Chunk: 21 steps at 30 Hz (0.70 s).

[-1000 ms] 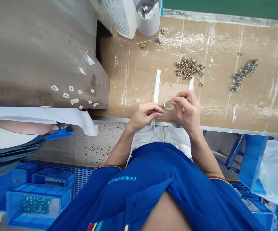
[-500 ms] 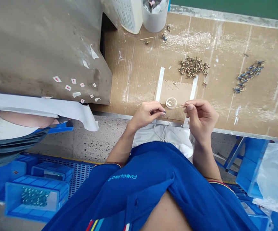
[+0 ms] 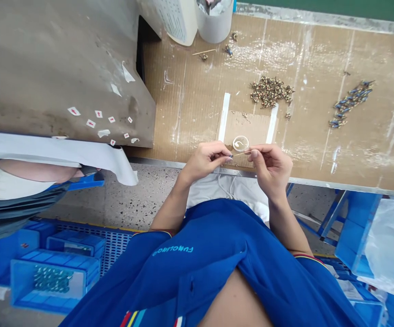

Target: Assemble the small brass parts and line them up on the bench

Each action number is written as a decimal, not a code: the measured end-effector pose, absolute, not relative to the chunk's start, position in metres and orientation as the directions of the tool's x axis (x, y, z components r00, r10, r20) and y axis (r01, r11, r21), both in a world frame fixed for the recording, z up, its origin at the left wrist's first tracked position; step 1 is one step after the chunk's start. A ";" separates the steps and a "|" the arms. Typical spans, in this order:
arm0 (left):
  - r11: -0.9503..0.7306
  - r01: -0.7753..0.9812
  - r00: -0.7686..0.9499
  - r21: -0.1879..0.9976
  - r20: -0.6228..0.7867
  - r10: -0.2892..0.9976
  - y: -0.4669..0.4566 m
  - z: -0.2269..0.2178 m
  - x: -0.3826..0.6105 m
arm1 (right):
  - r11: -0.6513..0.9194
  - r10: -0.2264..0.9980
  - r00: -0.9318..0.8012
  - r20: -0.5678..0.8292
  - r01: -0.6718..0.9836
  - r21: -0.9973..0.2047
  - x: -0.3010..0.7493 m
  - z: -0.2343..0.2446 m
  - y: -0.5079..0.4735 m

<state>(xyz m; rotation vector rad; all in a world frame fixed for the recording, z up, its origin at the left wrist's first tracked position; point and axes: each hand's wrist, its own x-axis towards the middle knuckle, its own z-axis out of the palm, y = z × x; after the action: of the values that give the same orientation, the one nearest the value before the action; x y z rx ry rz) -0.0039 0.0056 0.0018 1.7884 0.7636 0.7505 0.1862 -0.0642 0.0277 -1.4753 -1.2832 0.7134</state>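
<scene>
My left hand [image 3: 205, 161] and my right hand [image 3: 270, 167] are close together over the front edge of a cardboard pad [image 3: 248, 127]. My right fingertips pinch a thin wooden stick [image 3: 242, 154], whose far end reaches my left fingertips. Those fingers are closed, and I cannot tell whether something small sits inside them. A small clear ring [image 3: 240, 143] lies on the pad just above the stick, apart from both hands. A pile of small brass parts [image 3: 270, 91] lies beyond the pad.
Blue-and-brass parts [image 3: 350, 103] lie at right on the cardboard-covered bench [image 3: 319, 154]. A white cup [image 3: 214, 22] stands at the far edge beside a grey cabinet [image 3: 64, 68]. A co-worker's arm [image 3: 36, 170] shows at left. Blue crates [image 3: 50, 281] stand on the floor.
The ring has gone from my fingers to the pad. My right hand now pinches the stick and has moved left from its wider position, closer to my left hand.
</scene>
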 end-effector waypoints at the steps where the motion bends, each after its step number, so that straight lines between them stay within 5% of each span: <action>1: -0.289 0.153 0.609 0.945 0.140 0.781 0.006 0.002 -0.004 | 0.081 0.949 0.259 0.180 0.351 -0.933 0.186 0.028 -0.064; 21: -0.272 0.126 0.613 0.954 0.140 0.778 0.006 0.002 -0.004 | 0.209 0.938 0.145 0.314 0.484 -0.850 0.184 0.029 -0.066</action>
<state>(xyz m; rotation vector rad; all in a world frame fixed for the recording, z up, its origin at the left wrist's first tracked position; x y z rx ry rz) -0.0040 0.0056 0.0024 1.7582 0.7395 0.7532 0.1840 -0.0657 0.0294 -1.4205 -1.4867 0.5745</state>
